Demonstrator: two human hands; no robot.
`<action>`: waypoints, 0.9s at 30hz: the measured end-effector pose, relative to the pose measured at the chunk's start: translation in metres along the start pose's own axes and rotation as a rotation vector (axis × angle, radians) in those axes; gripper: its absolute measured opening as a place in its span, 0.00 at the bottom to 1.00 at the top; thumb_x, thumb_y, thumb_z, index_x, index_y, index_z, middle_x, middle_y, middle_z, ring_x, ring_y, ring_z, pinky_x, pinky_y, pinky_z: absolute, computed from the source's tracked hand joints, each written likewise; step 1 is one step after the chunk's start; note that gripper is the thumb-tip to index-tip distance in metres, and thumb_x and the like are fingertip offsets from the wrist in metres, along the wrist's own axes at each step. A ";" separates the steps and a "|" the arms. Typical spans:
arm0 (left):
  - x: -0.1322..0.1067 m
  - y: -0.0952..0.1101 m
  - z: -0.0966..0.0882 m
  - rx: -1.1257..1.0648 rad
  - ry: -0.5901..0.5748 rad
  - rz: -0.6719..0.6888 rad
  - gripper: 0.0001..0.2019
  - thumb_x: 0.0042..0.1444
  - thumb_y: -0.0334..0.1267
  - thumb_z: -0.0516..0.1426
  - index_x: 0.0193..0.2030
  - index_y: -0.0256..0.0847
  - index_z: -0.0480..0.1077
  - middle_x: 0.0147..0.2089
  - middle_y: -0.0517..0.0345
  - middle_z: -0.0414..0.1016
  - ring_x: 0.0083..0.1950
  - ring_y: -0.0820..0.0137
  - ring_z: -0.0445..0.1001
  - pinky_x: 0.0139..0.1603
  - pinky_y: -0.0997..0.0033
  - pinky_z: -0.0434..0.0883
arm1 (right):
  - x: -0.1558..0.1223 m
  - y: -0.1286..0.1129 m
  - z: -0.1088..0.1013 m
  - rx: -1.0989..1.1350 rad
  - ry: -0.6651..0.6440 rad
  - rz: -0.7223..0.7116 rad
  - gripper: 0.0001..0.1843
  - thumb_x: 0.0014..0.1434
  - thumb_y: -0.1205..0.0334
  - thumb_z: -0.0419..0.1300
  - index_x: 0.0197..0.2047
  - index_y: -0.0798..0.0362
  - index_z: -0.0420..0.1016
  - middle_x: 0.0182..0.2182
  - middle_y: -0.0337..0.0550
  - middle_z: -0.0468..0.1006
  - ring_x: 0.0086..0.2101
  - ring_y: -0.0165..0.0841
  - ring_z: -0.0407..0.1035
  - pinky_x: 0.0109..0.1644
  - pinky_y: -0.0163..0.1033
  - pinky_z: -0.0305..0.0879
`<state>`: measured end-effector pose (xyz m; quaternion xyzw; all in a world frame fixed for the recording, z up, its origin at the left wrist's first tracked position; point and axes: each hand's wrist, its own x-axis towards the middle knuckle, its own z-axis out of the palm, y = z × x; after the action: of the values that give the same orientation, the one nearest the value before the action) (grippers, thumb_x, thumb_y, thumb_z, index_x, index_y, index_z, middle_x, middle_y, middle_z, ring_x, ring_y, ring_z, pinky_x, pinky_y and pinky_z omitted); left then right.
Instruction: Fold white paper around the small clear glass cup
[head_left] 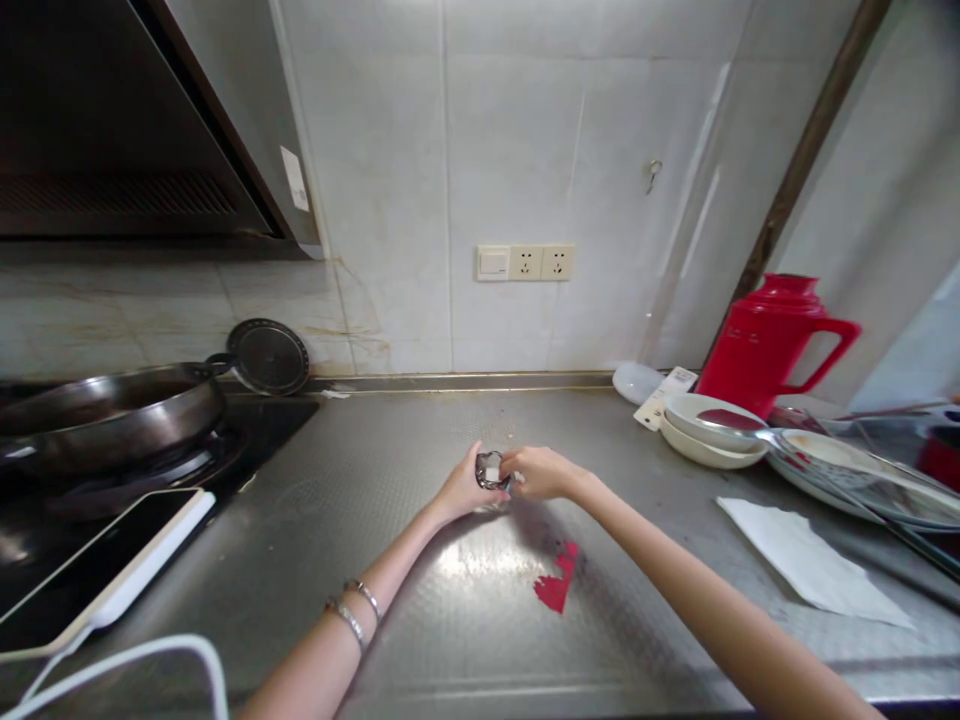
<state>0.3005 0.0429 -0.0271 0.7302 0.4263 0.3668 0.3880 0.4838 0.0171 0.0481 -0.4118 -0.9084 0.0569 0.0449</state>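
A small glass container (489, 484) with a dark patterned rim stands near the middle of the steel counter, and something white shows inside it. My left hand (462, 490) is wrapped round its left side, thumb and fingers closed on it. At the right of the rim is my right hand (544, 472), its fingers bent and pressed together. What those fingertips pinch, if anything, is too small to tell. In front of the hands a torn red scrap (555, 585) lies flat on the counter.
To the left are a pan (112, 415) on the stove and a phone (90, 570) with a white cable. At right stand stacked bowls (709, 445), plates (862, 465) and a red thermos (765, 345); a white tissue (810, 560) lies before them.
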 end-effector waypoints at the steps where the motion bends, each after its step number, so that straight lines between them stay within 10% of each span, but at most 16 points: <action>1: 0.000 0.000 -0.001 0.016 -0.005 -0.001 0.57 0.31 0.43 0.71 0.67 0.36 0.47 0.59 0.39 0.66 0.59 0.54 0.67 0.60 0.56 0.62 | 0.000 0.000 -0.002 0.003 -0.036 -0.002 0.15 0.50 0.70 0.56 0.40 0.48 0.77 0.41 0.43 0.78 0.40 0.37 0.71 0.36 0.34 0.63; 18: -0.002 0.003 -0.002 0.121 0.007 0.015 0.50 0.33 0.45 0.68 0.64 0.36 0.53 0.53 0.45 0.73 0.53 0.56 0.72 0.53 0.61 0.68 | 0.011 -0.001 0.004 0.110 -0.142 -0.187 0.25 0.45 0.76 0.54 0.47 0.54 0.73 0.49 0.49 0.74 0.45 0.39 0.71 0.43 0.36 0.64; 27: -0.002 0.002 -0.001 0.125 0.023 0.046 0.48 0.32 0.45 0.69 0.62 0.36 0.56 0.53 0.44 0.73 0.53 0.57 0.72 0.52 0.61 0.69 | 0.012 -0.012 -0.007 -0.072 -0.139 0.095 0.30 0.47 0.65 0.60 0.56 0.44 0.66 0.48 0.46 0.76 0.41 0.44 0.74 0.34 0.37 0.64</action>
<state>0.3000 0.0408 -0.0254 0.7584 0.4359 0.3566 0.3281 0.4680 0.0187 0.0574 -0.4507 -0.8903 0.0548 -0.0359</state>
